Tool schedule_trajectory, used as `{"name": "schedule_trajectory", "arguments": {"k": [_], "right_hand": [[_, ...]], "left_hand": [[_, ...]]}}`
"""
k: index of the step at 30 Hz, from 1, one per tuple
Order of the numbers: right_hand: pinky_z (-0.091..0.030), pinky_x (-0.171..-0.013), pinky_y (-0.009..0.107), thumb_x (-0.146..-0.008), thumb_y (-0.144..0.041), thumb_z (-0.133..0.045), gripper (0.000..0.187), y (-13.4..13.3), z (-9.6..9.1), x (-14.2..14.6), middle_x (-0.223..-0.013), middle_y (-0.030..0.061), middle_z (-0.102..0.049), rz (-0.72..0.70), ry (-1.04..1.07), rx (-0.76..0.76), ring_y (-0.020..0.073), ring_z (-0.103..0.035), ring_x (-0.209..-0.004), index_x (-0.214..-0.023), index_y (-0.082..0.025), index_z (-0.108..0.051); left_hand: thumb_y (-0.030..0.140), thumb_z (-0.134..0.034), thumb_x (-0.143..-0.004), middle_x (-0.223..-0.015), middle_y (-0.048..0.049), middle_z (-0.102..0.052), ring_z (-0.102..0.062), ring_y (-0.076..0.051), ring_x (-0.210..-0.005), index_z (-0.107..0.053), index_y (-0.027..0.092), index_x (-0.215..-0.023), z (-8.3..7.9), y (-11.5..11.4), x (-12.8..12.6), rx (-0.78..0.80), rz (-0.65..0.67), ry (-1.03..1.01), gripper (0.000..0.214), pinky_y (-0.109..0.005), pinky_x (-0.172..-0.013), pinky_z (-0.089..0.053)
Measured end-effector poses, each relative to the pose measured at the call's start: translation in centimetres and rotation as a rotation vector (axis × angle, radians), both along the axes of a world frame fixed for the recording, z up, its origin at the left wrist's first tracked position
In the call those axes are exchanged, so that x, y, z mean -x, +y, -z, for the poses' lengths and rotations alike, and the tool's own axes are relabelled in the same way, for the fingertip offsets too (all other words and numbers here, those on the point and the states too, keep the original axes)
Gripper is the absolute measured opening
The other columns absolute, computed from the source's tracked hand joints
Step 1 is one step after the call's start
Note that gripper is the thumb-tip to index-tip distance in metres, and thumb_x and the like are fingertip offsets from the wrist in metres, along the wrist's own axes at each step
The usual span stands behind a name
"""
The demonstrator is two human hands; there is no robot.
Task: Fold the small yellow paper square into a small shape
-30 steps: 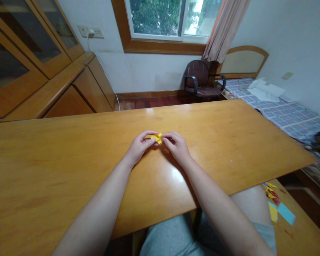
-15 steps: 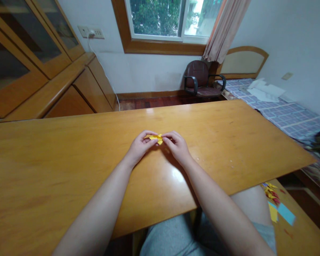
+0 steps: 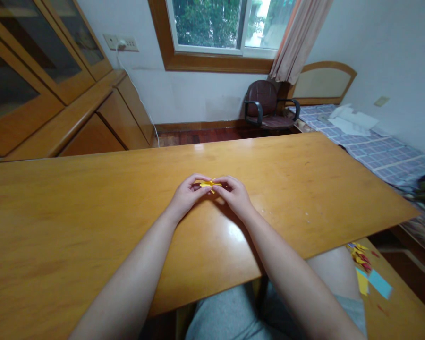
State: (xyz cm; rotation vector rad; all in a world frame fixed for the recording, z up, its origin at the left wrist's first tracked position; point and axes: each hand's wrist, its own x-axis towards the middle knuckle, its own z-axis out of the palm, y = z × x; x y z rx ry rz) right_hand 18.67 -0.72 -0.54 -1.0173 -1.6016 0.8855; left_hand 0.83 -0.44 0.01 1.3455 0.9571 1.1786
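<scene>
Centre frame, left hand (image 3: pixel 184 197) and right hand (image 3: pixel 234 194) both pinch a small yellow folded paper (image 3: pixel 208 184) just above the table (image 3: pixel 92 198). Featherlight, probably creased; edges suit fingertips best.

Soft daylight enters through the window (image 3: pixel 219 26) well beyond the hands (image 3: pixel 212 196) and falls evenly across the room, leaving it moderately bright. The panes are partly washed out at the right. A pale glare patch shines on the wooden surface (image 3: pixel 74 203) just below the hands, with a fainter one near its far edge. Faint shadows sit under the hands. Wide-angle distortion bends the cabinet (image 3: pixel 38 80) at far left; the coloured scraps (image 3: pixel 370 274) at lower right look slightly blurred.
</scene>
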Motion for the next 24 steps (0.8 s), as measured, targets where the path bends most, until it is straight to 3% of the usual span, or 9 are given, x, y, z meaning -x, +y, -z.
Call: {"name": "schedule_trajectory", "arguments": {"k": [6, 12, 16, 24], "right_hand": [[-0.050, -0.078, 0.030, -0.084, -0.028, -0.065, 0.012, -0.07, -0.08, -0.10, -0.090, 0.0041, -0.071, 0.051, 0.010, 0.000, 0.0171, -0.065, -0.084, -0.091, -0.021, -0.073], [-0.050, -0.078, 0.030, -0.084, -0.027, -0.065, 0.011, -0.11, -0.44, -0.05, -0.090, 0.0039, -0.071, 0.023, 0.043, -0.011, 0.0167, -0.065, -0.083, -0.090, -0.021, -0.073], [-0.050, -0.077, 0.030, -0.085, -0.027, -0.064, 0.010, -0.12, -0.55, -0.09, -0.088, 0.0036, -0.071, 0.019, 0.011, -0.023, 0.0169, -0.065, -0.083, -0.087, -0.021, -0.072], [-0.050, -0.077, 0.031, -0.086, -0.025, -0.063, 0.010, -0.17, -0.64, -0.15, -0.085, 0.0031, -0.070, 0.038, -0.027, -0.075, 0.0165, -0.064, -0.081, -0.085, -0.022, -0.072]], "left_hand": [[0.037, -0.075, -0.075, -0.106, -0.0056, -0.067, -0.067, -0.017, -0.083, -0.064, 0.018, -0.099, 0.07, -0.03, 0.14, 0.043, 0.008, -0.073, 0.032, -0.034, -0.081, -0.056], [0.032, -0.078, -0.072, -0.109, -0.0065, -0.066, -0.063, -0.020, -0.099, -0.064, 0.018, -0.098, 0.03, -0.02, 0.31, -0.057, 0.017, -0.047, 0.032, -0.034, -0.093, -0.051], [0.031, -0.077, -0.073, -0.110, -0.0059, -0.066, -0.063, -0.019, -0.098, -0.063, 0.020, -0.100, 0.02, -0.03, 0.19, -0.099, -0.004, -0.034, 0.032, -0.035, -0.092, -0.051], [0.029, -0.071, -0.080, -0.107, -0.0083, -0.065, -0.062, -0.020, -0.103, -0.066, 0.019, -0.085, 0.08, -0.28, 0.02, -0.251, -0.011, 0.089, 0.012, -0.035, -0.091, -0.051]]}}
